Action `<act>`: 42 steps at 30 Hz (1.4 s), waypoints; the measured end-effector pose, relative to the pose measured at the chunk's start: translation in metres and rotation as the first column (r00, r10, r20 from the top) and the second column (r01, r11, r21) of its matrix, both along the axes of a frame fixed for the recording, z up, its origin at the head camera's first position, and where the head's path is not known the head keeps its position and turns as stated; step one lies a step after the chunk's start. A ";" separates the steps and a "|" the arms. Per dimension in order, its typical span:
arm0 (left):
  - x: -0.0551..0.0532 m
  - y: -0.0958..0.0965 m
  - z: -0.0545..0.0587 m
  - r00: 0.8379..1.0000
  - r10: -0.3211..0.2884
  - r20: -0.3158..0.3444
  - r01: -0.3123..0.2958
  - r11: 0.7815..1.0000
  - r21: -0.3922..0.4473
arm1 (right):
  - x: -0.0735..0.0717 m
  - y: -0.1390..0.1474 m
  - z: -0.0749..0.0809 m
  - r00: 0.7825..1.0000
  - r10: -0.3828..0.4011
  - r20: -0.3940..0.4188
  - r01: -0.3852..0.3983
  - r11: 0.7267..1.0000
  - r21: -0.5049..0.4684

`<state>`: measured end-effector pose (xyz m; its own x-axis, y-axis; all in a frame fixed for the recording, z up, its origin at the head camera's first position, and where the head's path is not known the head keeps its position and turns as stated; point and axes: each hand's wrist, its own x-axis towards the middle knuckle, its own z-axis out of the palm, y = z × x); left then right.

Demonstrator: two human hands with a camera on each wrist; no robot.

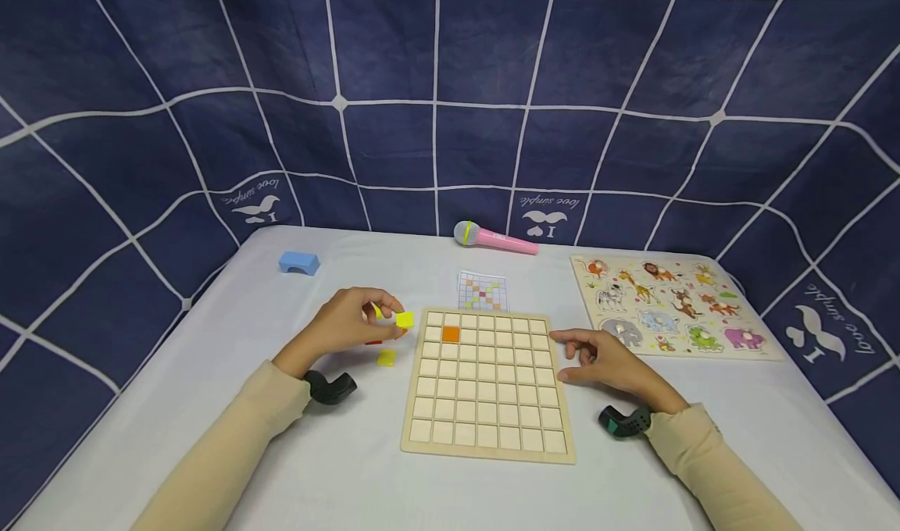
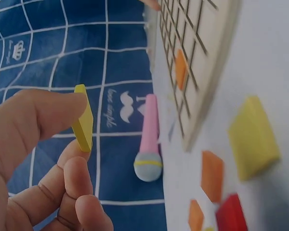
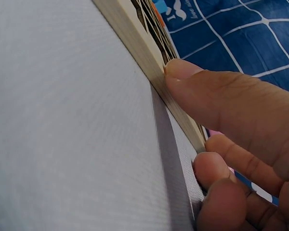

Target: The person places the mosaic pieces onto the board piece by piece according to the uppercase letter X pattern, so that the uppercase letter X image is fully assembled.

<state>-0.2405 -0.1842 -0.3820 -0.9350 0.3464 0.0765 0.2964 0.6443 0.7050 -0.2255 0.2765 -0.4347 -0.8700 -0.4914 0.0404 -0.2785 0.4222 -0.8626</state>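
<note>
Between thumb and fingertip, my left hand (image 1: 348, 320) pinches a square yellow tile (image 2: 84, 118), raised just left of the wooden grid board (image 1: 488, 456). One orange tile (image 1: 451, 334) fills a square near the board's upper left corner. Loose on the cloth by the left hand lie a yellow tile (image 1: 387, 358), a red tile (image 2: 232, 214) and an orange tile (image 2: 212, 175); the hand partly covers this group in the head view. At the board's right edge, my right hand (image 1: 615, 363) touches the side with its thumb and fingertips.
Behind the board lies a card with a coloured grid pattern (image 1: 482, 291). A pink toy microphone (image 1: 501, 240) rests farther back. An animal peg puzzle (image 1: 675, 304) sits at the right, and a blue arch block (image 1: 298, 263) at the back left.
</note>
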 end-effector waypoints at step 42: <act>-0.021 0.117 0.000 0.983 -0.182 -0.036 0.184 0.982 0.046 | -0.001 -0.001 0.000 1.000 -0.013 0.018 0.012 1.000 0.018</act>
<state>-0.2617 -0.0676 -0.3818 -0.8530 0.5064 0.1262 0.4287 0.5420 0.7228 -0.2267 0.2758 -0.4347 -0.8766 -0.4809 0.0162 -0.2578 0.4410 -0.8597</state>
